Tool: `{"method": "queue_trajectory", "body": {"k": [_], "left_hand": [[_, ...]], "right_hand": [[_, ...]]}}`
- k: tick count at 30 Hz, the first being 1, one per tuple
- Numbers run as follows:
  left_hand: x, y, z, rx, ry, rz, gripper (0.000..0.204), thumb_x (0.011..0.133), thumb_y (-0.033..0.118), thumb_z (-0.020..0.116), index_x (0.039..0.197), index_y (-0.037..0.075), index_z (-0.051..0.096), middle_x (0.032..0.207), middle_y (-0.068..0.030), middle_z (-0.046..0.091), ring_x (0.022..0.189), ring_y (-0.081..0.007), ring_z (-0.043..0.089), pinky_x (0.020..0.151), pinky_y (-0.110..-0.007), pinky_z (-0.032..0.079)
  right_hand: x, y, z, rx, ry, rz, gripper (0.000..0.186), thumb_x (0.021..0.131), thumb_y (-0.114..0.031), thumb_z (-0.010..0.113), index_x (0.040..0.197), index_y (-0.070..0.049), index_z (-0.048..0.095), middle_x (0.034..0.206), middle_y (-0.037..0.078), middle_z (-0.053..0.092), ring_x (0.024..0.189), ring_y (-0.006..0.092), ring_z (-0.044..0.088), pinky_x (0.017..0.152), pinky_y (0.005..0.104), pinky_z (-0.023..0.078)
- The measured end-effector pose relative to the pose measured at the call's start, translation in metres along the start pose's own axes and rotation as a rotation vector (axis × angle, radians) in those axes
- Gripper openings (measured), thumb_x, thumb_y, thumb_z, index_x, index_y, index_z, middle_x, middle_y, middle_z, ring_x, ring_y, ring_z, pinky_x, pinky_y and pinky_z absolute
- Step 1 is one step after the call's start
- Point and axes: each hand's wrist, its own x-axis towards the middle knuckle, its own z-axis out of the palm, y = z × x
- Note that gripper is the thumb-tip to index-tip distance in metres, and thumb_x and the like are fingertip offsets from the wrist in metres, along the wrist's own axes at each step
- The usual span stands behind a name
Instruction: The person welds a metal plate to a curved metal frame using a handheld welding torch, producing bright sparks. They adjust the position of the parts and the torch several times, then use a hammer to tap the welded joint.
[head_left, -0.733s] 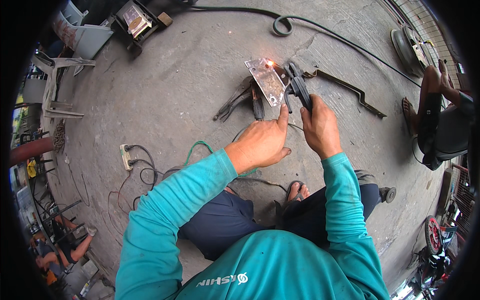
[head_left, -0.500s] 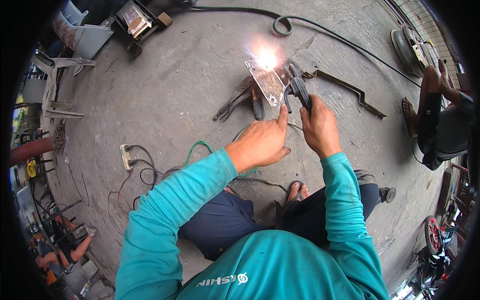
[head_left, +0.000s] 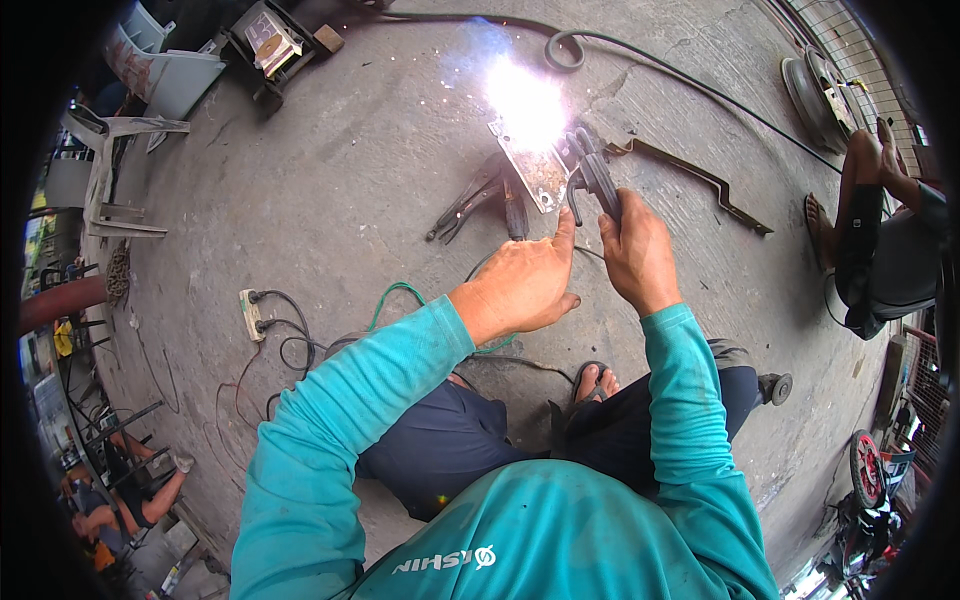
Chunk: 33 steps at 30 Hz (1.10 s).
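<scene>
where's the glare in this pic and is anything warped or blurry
Head view: the welding arc is blown out to white, hiding part of the metal plate; head view: bluish haze shows above and left of it; head view: wide-lens distortion curves the wire grille near the dark rim; head view: left hand and right hand look fairly sharp.

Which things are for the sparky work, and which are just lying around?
Work things:
Black electrode holder, in the right hand
Metal plate, under the glare
Pliers beside it, probably

Seemingly just around:
Plastic chair
Wheel rim
Pale plastic container
</scene>
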Motion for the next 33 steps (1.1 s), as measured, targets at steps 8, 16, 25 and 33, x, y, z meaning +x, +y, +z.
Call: {"method": "queue_trajectory", "body": {"k": [8,16,25,33], "left_hand": [[-0.0012,0.0040,-0.0069,-0.018,-0.017,-0.013,0.106,0.085,0.027,0.078,0.153,-0.024,0.015,0.102,-0.0360,0.068,0.090,-0.0482,0.071,0.082,-0.051,0.059],[-0.0022,0.0011,-0.0031,-0.020,0.001,0.010,0.107,0.086,0.027,0.078,0.153,-0.025,0.014,0.100,-0.0356,0.067,0.087,-0.0483,0.071,0.079,-0.052,0.058],[-0.0017,-0.0005,-0.0019,-0.031,0.008,0.009,0.105,0.086,0.025,0.078,0.153,-0.024,0.015,0.100,-0.0359,0.068,0.089,-0.0484,0.071,0.081,-0.051,0.058],[-0.0019,0.0005,-0.0037,-0.041,0.007,-0.006,0.102,0.085,0.024,0.079,0.152,-0.024,0.018,0.099,-0.0353,0.068,0.091,-0.0477,0.072,0.082,-0.051,0.058]], "right_hand": [[0.0003,0.0013,0.0015,0.029,0.028,-0.022,0.037,0.098,-0.014,0.066,0.129,0.005,0.059,0.102,0.030,0.071,0.096,0.0488,0.069,0.084,0.0525,0.053],[0.0008,0.0024,0.0008,0.027,0.026,-0.030,0.037,0.097,-0.014,0.067,0.128,0.005,0.060,0.099,0.030,0.070,0.094,0.0485,0.069,0.082,0.0519,0.053],[0.0015,-0.0013,-0.0011,0.025,-0.021,0.002,0.037,0.097,-0.015,0.067,0.128,0.005,0.060,0.100,0.030,0.071,0.094,0.0484,0.070,0.082,0.0520,0.054],[0.0014,-0.0051,-0.0043,0.012,-0.050,0.025,0.036,0.099,-0.015,0.067,0.128,0.005,0.060,0.103,0.031,0.071,0.097,0.0486,0.070,0.083,0.0523,0.054]]}}
